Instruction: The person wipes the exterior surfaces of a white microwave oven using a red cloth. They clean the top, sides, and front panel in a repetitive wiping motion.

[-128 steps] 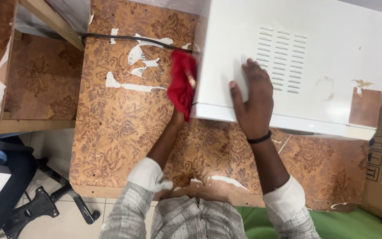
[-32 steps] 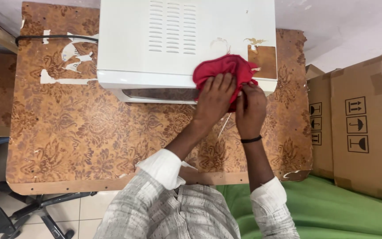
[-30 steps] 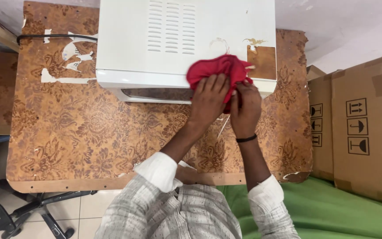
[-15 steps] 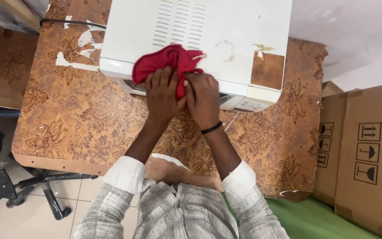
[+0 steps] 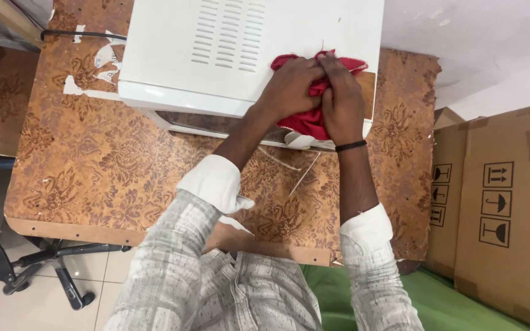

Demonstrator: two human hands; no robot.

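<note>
Both hands have slid to the right along the microwave's front edge since half a second ago, and the red cloth has gone with them, from near the vent slots over to the right-hand end of the top. The left hand (image 5: pixel 289 89) is curled down over the red cloth (image 5: pixel 314 119), fingers bunched into the fabric. The right hand (image 5: pixel 340 104) sits just beside it, touching it, fingers folded over the same cloth and pressing it against the white microwave (image 5: pixel 240 49). A dark band circles the right wrist. The cloth is bundled at the front right corner of the top, part of it spilling over the edge and down the face of the microwave. Exactly how much of the cloth lies under the palms is hard to say; the hands cover most of it. The microwave stands on a table (image 5: pixel 93 165) with a brown floral covering, torn in patches at the back left. A black cable (image 5: pixel 81 35) runs along there. Cardboard boxes (image 5: pixel 504 208) stand to the right of the table, and an office chair base (image 5: pixel 38 263) shows at lower left.
</note>
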